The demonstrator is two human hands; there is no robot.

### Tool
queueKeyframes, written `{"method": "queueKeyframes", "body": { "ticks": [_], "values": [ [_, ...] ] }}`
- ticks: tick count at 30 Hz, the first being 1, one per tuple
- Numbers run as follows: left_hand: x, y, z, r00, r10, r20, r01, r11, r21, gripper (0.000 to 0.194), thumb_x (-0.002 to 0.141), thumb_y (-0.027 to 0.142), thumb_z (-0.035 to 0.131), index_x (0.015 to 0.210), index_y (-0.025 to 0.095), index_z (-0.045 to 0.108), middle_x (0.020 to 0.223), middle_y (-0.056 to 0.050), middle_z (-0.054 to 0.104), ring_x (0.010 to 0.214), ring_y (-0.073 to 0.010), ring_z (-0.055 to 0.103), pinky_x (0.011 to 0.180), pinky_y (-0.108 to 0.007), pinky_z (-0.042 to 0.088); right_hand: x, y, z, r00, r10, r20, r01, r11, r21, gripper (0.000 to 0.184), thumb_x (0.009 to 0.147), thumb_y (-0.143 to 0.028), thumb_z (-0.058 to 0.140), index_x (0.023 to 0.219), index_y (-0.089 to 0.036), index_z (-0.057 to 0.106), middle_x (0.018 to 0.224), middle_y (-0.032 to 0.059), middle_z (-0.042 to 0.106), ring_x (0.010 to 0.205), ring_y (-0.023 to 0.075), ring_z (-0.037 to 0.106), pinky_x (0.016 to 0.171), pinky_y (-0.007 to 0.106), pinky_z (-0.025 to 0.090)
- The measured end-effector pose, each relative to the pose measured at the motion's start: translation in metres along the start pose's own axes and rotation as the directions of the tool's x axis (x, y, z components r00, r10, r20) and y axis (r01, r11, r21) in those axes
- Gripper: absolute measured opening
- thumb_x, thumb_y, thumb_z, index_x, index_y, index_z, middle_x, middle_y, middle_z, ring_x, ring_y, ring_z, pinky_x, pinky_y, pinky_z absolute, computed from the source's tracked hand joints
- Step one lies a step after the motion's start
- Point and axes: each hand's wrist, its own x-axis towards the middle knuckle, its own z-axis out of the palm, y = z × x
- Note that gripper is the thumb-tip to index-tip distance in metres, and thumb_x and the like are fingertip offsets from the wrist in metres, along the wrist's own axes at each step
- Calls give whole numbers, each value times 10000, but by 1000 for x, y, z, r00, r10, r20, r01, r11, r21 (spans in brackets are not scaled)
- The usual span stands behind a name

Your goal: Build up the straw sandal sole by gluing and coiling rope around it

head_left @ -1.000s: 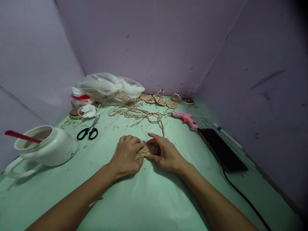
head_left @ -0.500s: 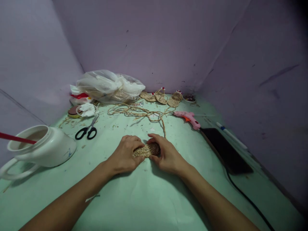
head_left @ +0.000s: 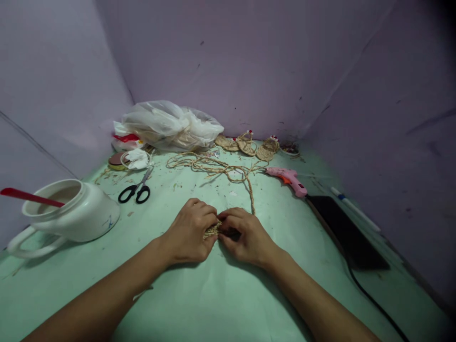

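Note:
A small coiled piece of braided straw [head_left: 211, 231] is between my hands, mostly hidden by the fingers. My left hand [head_left: 192, 232] is closed around its left side. At its right end, the fingertips and thumb of my right hand [head_left: 247, 237] pinch together. A braided straw cord [head_left: 251, 192] runs from behind my right hand up to a loose tangle of straw strands [head_left: 203, 164] on the green tabletop [head_left: 199, 299].
Scissors [head_left: 137, 191] and a white mug-like pot [head_left: 81, 213] with a red stick lie left. Right are a pink glue gun [head_left: 289, 179], a black phone-like slab [head_left: 347, 232] and a pen [head_left: 356, 209]. Small straw slippers [head_left: 245, 145] and a plastic bag [head_left: 171, 126] stand along the wall.
Both hands have closed in over the straw piece, so less of it shows. My right fingers have drawn together into a pinch. The whole view has shifted slightly.

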Motion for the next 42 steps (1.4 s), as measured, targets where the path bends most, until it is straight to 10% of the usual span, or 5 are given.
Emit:
{"method": "queueKeyframes", "body": {
  "ticks": [11,42],
  "values": [
    [2,-9,14,969,169,-181,-184,980,-69,97,654,83,512,639,161,568,710,-63,593,704,-183,545,692,-347,452,1,4,2,999,-42,-27,43,998,37,106,651,-81,582,666,-175,631,857,76,682,770,183,627,690,309,496],
    [3,-6,18,960,225,-164,-224,974,23,125,619,85,526,703,179,526,720,-44,546,750,-195,503,713,-348,425,0,7,1,998,-65,23,68,977,-204,110,577,-132,529,642,-205,478,705,26,602,709,183,532,671,289,380]
  ]
}}
